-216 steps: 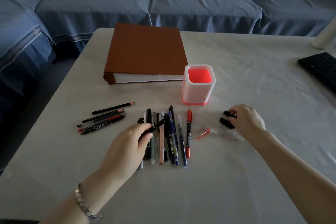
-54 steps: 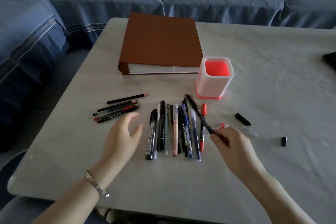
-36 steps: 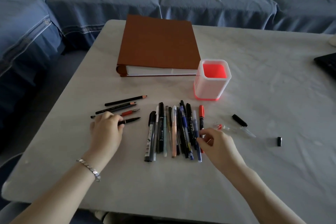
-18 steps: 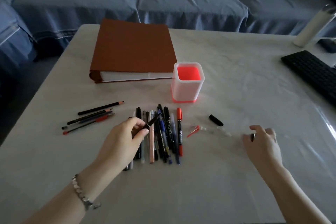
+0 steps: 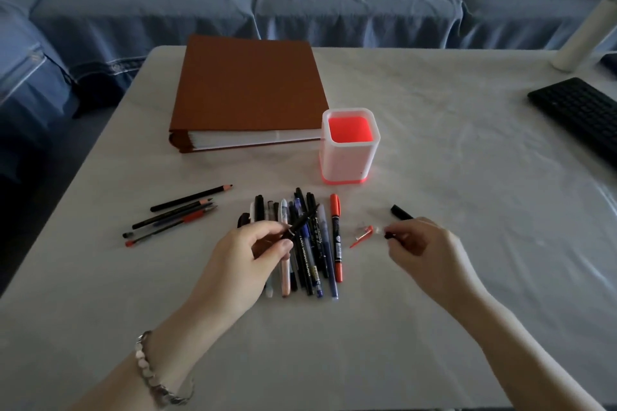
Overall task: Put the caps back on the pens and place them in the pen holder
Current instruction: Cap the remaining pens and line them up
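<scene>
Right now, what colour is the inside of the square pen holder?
Bright orange-red inside the white square pen holder, seen best in the head view.

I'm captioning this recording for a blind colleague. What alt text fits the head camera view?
A person's left hand holds a black pen above a row of pens on a white table, while the right hand pinches a small black cap. Behind stand an empty pen holder and a brown binder.

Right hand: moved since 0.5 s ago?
Yes. The right hand moved left, toward the red cap and pen row, now pinching a small black cap.
</scene>
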Available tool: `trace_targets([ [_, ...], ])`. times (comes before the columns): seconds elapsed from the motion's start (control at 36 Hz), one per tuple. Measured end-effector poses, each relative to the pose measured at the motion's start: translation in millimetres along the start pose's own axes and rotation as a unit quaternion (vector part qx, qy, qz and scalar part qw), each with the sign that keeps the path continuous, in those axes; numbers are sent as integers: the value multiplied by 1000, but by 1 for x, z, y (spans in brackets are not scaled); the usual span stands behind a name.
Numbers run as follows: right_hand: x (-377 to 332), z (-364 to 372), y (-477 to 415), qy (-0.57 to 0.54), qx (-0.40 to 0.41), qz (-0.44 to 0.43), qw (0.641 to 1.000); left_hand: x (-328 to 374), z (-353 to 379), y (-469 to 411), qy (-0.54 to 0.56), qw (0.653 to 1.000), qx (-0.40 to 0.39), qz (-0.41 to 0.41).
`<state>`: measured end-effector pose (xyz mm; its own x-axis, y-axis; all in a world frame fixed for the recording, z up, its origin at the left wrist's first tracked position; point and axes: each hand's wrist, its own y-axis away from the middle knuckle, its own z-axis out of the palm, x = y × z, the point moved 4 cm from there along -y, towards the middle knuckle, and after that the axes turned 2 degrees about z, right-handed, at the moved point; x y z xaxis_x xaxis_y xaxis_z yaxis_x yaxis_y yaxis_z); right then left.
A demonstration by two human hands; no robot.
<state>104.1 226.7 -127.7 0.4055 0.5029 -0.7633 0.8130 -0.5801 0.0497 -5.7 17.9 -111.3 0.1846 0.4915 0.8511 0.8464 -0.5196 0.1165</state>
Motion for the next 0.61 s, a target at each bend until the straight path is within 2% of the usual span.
trace_targets([
  [0.11,-38,10,7,-80,-49,-63,994,6,-4,6,-37,998,2,50],
  [0.22,-57,10,9,-130,-62,-69,987,11,-8,11,-75,991,6,113],
  [0.28,-61,10,10,-150,-67,-54,985,11,-9,13,-36,994,22,97],
  [0.33,-63,10,13,-170,-73,-40,982,11,-11,14,91,994,50,39],
  [0.39,-64,13,18,-184,-81,-30,979,8,-12,12,279,956,81,-34],
  [0.47,-64,18,26,-199,-84,-13,976,6,-9,9,511,846,102,-115],
  [0.53,-66,19,29,-210,-71,-13,975,9,-9,9,562,810,105,-127],
  [0.61,-72,18,31,-232,-52,-22,971,12,-8,11,586,792,108,-131],
])
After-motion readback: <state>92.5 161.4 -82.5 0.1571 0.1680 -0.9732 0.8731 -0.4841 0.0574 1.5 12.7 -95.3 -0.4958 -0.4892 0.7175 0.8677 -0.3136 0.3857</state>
